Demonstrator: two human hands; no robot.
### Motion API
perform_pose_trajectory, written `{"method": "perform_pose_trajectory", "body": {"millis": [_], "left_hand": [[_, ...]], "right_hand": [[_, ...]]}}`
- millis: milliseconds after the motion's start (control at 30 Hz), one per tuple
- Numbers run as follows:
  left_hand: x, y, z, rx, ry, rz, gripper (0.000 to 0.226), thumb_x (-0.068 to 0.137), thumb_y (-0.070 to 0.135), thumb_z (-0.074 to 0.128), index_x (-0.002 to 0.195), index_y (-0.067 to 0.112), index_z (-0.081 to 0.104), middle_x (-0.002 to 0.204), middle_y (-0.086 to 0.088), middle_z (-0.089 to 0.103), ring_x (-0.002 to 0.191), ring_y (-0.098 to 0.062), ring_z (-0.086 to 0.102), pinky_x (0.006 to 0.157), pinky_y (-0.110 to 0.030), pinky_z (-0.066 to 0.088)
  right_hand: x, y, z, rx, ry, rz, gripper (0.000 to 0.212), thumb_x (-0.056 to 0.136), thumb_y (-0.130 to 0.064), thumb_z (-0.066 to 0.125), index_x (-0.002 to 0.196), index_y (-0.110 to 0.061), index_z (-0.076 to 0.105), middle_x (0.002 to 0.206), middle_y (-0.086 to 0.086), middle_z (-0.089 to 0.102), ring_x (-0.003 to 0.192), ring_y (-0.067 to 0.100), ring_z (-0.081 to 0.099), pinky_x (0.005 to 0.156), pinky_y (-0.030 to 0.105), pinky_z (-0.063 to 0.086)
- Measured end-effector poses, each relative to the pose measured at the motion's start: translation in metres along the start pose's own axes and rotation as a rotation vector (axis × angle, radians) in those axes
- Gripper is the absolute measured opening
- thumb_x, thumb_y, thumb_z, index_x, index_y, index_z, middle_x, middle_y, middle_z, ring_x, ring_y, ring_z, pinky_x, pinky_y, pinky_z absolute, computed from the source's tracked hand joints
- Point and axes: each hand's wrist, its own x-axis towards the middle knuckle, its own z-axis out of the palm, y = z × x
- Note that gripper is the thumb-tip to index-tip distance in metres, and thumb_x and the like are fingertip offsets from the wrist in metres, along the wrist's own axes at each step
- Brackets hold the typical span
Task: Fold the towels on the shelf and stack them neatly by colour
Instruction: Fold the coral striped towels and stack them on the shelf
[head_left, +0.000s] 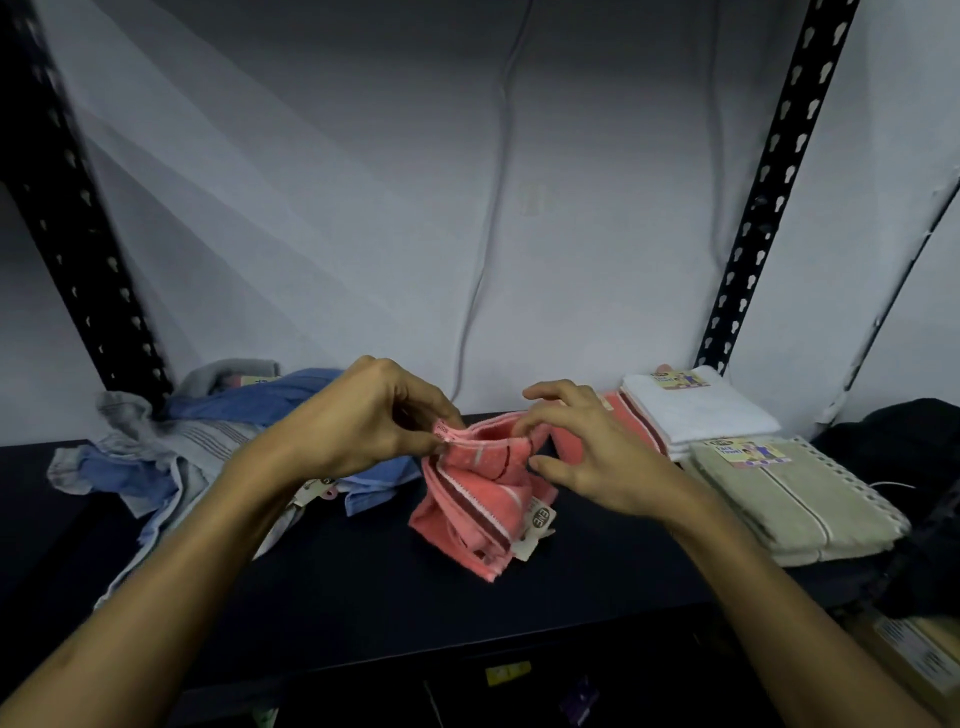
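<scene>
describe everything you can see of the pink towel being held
The pink towel looks like terry cloth, coral pink with a dark maroon band and thin white stripes. It is loosely bunched, not yet flat, its upper edge lifted and its lower part resting on the dark shelf. A white tag hangs at its right side. The left hand pinches the upper left edge; the right hand grips the upper right edge.

Left hand (374, 415) pinching (thumb and fingers), right hand (587, 457) fingers curled, forearms converging
</scene>
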Motion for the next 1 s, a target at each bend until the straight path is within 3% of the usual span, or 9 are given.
{"method": "perform_pose_trajectory", "body": {"millis": [100, 167, 233, 333, 400, 500, 633, 833, 1000], "left_hand": [[-0.007, 0.002, -0.002, 0.057, 0.004, 0.027, 0.019, 0.083, 0.014, 0.082, 0.100, 0.025, 0.081, 0.088, 0.017, 0.077, 0.082, 0.000, 0.073, 0.080, -0.020, 0.057], [-0.008, 0.002, -0.003, 0.066, 0.026, 0.028, 0.018, 0.083, 0.016, 0.082, 0.099, 0.025, 0.081, 0.086, 0.017, 0.077, 0.082, 0.001, 0.073, 0.078, -0.017, 0.057], [-0.009, 0.000, -0.006, 0.097, 0.054, 0.019, 0.016, 0.084, 0.017, 0.082, 0.098, 0.026, 0.081, 0.085, 0.017, 0.077, 0.081, 0.001, 0.073, 0.077, -0.016, 0.056], [-0.008, -0.006, -0.010, 0.176, 0.088, 0.005, 0.016, 0.084, 0.017, 0.081, 0.097, 0.026, 0.080, 0.083, 0.016, 0.076, 0.079, 0.003, 0.071, 0.076, -0.019, 0.057], [-0.006, -0.012, -0.013, 0.205, 0.130, 0.002, 0.017, 0.084, 0.015, 0.081, 0.097, 0.026, 0.079, 0.081, 0.017, 0.076, 0.079, 0.003, 0.071, 0.074, -0.019, 0.057], [-0.003, -0.018, -0.020, 0.207, 0.176, 0.008, 0.019, 0.084, 0.013, 0.082, 0.099, 0.024, 0.079, 0.081, 0.018, 0.075, 0.079, 0.006, 0.070, 0.074, -0.009, 0.051], [0.010, -0.018, -0.029, 0.234, 0.213, 0.016, 0.021, 0.085, 0.021, 0.081, 0.105, 0.020, 0.078, 0.089, 0.013, 0.077, 0.083, 0.006, 0.071, 0.079, -0.009, 0.052], [0.042, -0.002, -0.054, 0.349, 0.255, 0.035, 0.020, 0.089, 0.023, 0.077, 0.108, 0.017, 0.077, 0.089, 0.005, 0.078, 0.081, -0.002, 0.072, 0.079, -0.019, 0.055], [0.068, 0.017, -0.077, 0.425, 0.277, 0.080, 0.013, 0.092, 0.022, 0.073, 0.104, 0.018, 0.077, 0.078, 0.008, 0.076, 0.075, -0.002, 0.070, 0.071, -0.007, 0.044]], "right_hand": [[-0.001, -0.006, 0.005, -0.083, -0.012, -0.057, 0.029, 0.091, -0.021, 0.069, 0.116, -0.035, 0.065, 0.141, -0.017, 0.039, 0.135, -0.001, 0.030, 0.102, 0.012, 0.025], [0.000, -0.006, 0.005, -0.129, -0.070, -0.087, 0.024, 0.092, -0.022, 0.067, 0.116, -0.030, 0.067, 0.134, -0.015, 0.046, 0.128, 0.000, 0.036, 0.104, 0.015, 0.029], [0.001, -0.009, 0.004, -0.211, -0.117, -0.080, 0.006, 0.093, -0.024, 0.065, 0.098, -0.027, 0.066, 0.112, -0.017, 0.052, 0.108, 0.000, 0.045, 0.093, 0.024, 0.038], [-0.002, -0.014, -0.001, -0.259, -0.085, -0.010, 0.024, 0.092, -0.028, 0.068, 0.078, -0.025, 0.048, 0.080, -0.013, 0.050, 0.077, 0.007, 0.046, 0.067, 0.032, 0.037], [-0.007, -0.020, -0.008, -0.219, -0.023, -0.043, 0.032, 0.090, -0.033, 0.072, 0.074, -0.023, 0.046, 0.073, -0.007, 0.052, 0.070, 0.011, 0.046, 0.062, 0.030, 0.037], [-0.012, -0.031, -0.025, -0.128, -0.003, -0.136, 0.023, 0.093, -0.033, 0.070, 0.078, -0.020, 0.058, 0.080, -0.006, 0.059, 0.074, 0.013, 0.054, 0.067, 0.025, 0.042], [-0.004, -0.035, -0.046, -0.118, 0.050, -0.207, 0.014, 0.096, -0.023, 0.067, 0.084, -0.015, 0.064, 0.089, -0.005, 0.062, 0.082, 0.016, 0.060, 0.077, 0.040, 0.050], [0.028, -0.041, -0.084, -0.005, 0.102, -0.135, 0.020, 0.085, -0.026, 0.079, 0.078, -0.011, 0.068, 0.077, 0.004, 0.069, 0.075, 0.028, 0.064, 0.076, 0.052, 0.053], [0.058, -0.048, -0.136, -0.082, 0.046, -0.084, 0.023, 0.080, -0.016, 0.082, 0.071, -0.006, 0.063, 0.069, 0.009, 0.069, 0.064, 0.020, 0.063, 0.067, 0.042, 0.052]]}}
